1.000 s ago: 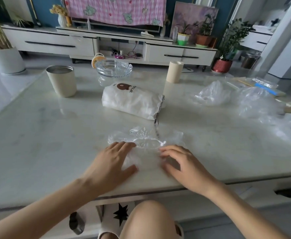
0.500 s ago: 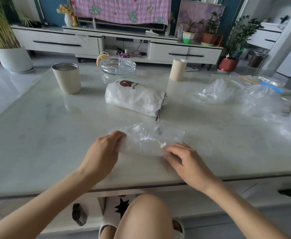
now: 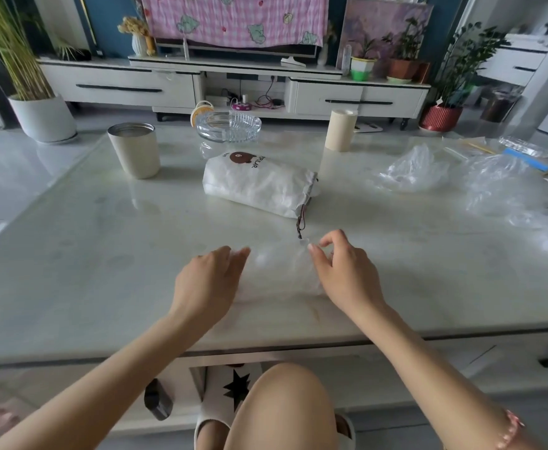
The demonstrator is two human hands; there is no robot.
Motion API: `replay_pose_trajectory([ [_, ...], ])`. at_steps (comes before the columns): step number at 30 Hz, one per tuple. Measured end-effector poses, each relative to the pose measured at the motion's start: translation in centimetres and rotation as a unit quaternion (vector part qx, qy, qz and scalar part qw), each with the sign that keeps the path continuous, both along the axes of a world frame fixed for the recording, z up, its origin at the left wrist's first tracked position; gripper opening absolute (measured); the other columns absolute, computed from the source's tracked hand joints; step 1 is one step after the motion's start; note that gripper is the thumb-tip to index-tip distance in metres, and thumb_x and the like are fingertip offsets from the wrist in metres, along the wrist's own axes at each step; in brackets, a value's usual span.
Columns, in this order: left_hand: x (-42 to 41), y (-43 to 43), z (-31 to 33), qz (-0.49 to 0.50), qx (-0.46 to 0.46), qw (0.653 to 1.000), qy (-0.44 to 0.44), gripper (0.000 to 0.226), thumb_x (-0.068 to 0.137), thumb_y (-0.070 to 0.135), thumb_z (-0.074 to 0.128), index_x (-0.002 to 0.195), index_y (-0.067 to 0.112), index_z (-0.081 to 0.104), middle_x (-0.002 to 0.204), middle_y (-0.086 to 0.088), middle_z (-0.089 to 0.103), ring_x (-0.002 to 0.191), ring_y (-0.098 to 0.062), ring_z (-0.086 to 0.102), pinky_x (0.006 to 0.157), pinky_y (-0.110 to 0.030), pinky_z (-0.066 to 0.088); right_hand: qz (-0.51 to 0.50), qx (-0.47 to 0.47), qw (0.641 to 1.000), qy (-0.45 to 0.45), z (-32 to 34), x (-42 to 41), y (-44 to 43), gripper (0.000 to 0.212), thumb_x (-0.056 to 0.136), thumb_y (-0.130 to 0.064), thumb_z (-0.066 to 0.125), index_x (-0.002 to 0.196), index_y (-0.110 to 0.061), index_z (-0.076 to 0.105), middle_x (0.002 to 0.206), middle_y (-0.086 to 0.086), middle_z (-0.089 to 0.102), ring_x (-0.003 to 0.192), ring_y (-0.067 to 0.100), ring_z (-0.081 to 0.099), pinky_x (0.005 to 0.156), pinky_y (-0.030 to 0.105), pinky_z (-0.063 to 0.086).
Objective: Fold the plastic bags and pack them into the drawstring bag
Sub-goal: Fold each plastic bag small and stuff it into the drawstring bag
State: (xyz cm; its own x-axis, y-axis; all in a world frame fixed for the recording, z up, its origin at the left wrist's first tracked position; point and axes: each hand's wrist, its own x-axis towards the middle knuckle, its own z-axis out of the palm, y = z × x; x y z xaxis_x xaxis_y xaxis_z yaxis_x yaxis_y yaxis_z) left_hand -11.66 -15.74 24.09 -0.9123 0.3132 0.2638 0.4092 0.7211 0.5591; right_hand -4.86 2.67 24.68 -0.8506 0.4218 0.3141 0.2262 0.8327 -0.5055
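Two grips work one clear plastic bag at the near middle of the surface (image 3: 71, 254). Largest first: the pale, marble-look surface fills most of the view. At its far right we see a heap of loose plastic bags (image 3: 500, 186), clear and crumpled, with one more crumpled bag (image 3: 412, 170) just left of the heap.

Centre, further back, is the white drawstring bag (image 3: 259, 186). It lies on its side, bear print at its left end, gathered mouth facing right. A dark cord (image 3: 302, 222) trails from the mouth toward us, and its end lies just beyond the right grip's fingertips.

Near edge, centre: the plastic bag (image 3: 279, 274) lies low on the surface, blurred. It sits directly between the two grips, nearer to us than the drawstring bag and apart from it.

Left grip (image 3: 207, 280): released, fingers fairly straight and together. The tips are at the plastic bag's left end, touching it as far as we can tell.

Right grip (image 3: 347, 274): fingers curled over the plastic bag's far right corner, thumb tip by the film. Blur hides whether it pinches the film, so we cannot tell if it is grasping.

Smaller stuff:
- beige cup (image 3: 134, 151), upright at the far left, well apart from the bags
- glass dish (image 3: 228, 126), at the far edge behind the drawstring bag
- beige cylinder (image 3: 341, 129), upright to the right of the dish
- bare knee (image 3: 282, 407), below the near edge
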Motion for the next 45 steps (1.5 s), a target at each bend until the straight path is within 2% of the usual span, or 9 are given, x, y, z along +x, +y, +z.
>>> replay_pose_trajectory([
  [3,-0.4,0.9,-0.1,0.042,-0.098,0.993,0.045,0.040,0.098,0.047,0.032,0.106,0.013,0.051,0.085,-0.010,0.065,0.081,-0.035,0.061,0.057,-0.032,0.033,-0.031,0.056,0.996,-0.063,-0.1,-0.8,0.4,0.040,0.096,-0.044,0.040,0.121,-0.013,0.040,0.091,0.012,0.064,0.091,0.034,0.060,0.067,0.035,0.037],
  [8,-0.5,2.0,-0.3,0.054,-0.227,0.965,0.116,0.035,0.100,0.042,0.032,0.109,0.012,0.048,0.101,-0.008,0.059,0.090,-0.030,0.059,0.060,-0.030,0.029,-0.068,0.115,0.989,-0.067,-1.0,-0.9,1.9,0.036,0.096,-0.041,0.042,0.088,-0.008,0.056,0.100,0.011,0.059,0.095,0.032,0.056,0.068,0.033,0.035],
  [13,-1.6,1.3,-1.3,-0.012,0.088,0.994,0.065,0.033,0.090,0.032,0.059,0.066,0.013,0.048,0.074,-0.002,0.046,0.073,-0.023,0.043,0.064,-0.028,0.030,0.022,0.006,0.991,0.135,-1.6,-0.4,2.4,0.049,0.091,-0.027,0.058,0.052,-0.021,0.027,0.054,-0.002,0.035,0.057,0.018,0.034,0.056,0.032,0.025],
  [17,-2.3,1.0,0.2,0.057,0.345,0.922,-0.168,0.044,0.086,0.032,0.065,0.057,0.014,0.037,0.039,0.008,0.036,0.037,-0.008,0.033,0.037,-0.019,0.026,0.011,-0.084,0.987,0.140,-1.2,0.4,2.7,0.047,0.091,-0.031,0.057,0.056,-0.020,0.028,0.044,-0.003,0.026,0.050,0.019,0.023,0.050,0.034,0.024],
  [26,-4.7,-2.0,0.7,0.046,0.189,0.978,-0.077,0.039,0.079,0.031,0.073,0.062,0.013,0.042,0.051,-0.001,0.043,0.043,-0.017,0.038,0.038,-0.018,0.032,0.027,0.049,0.995,-0.082,-0.4,1.0,2.2,0.017,0.092,-0.033,0.054,0.082,-0.019,0.054,0.063,-0.008,0.053,0.066,0.021,0.052,0.057,0.030,0.034],
  [31,-6.7,-3.8,2.6,-0.028,0.203,0.961,-0.184,0.037,0.080,0.034,0.070,0.064,0.013,0.043,0.047,0.004,0.037,0.033,-0.006,0.028,0.031,-0.014,0.022,0.148,-0.218,0.965,-0.008,3.0,-2.7,0.1,0.019,0.082,-0.026,0.070,0.096,-0.020,0.061,0.089,-0.005,0.062,0.080,0.008,0.057,0.070,0.011,0.042],
  [36,-8.1,-3.8,4.5,-0.107,0.182,0.955,-0.207,0.038,0.075,0.036,0.070,0.061,0.016,0.041,0.045,0.007,0.035,0.037,-0.008,0.025,0.034,-0.014,0.019,0.321,-0.389,0.827,-0.249,4.2,-8.2,-5.1,0.073,0.073,-0.041,0.072,0.136,-0.020,0.041,0.127,-0.003,0.052,0.110,0.006,0.052,0.088,0.018,0.039],
  [40,-11.6,-3.9,4.1,-0.066,0.165,0.965,-0.194,0.031,0.081,0.029,0.070,0.066,0.012,0.049,0.039,0.008,0.039,0.031,-0.006,0.028,0.032,-0.013,0.022,0.352,-0.428,0.784,-0.279,3.5,-12.7,-6.5,0.007,0.086,-0.013,0.066,0.091,-0.009,0.064,0.082,0.005,0.065,0.069,0.012,0.061,0.065,0.021,0.050],
  [45,-14.8,-6.3,1.6,0.069,0.424,0.883,-0.188,0.029,0.091,0.038,0.050,0.086,0.010,0.052,0.051,0.002,0.056,0.041,-0.012,0.048,0.041,-0.018,0.039,0.280,-0.532,0.790,-0.120,1.1,-15.0,-6.7,0.008,0.084,-0.008,0.066,0.078,-0.010,0.062,0.067,-0.001,0.065,0.056,0.006,0.061,0.057,0.017,0.049],
])
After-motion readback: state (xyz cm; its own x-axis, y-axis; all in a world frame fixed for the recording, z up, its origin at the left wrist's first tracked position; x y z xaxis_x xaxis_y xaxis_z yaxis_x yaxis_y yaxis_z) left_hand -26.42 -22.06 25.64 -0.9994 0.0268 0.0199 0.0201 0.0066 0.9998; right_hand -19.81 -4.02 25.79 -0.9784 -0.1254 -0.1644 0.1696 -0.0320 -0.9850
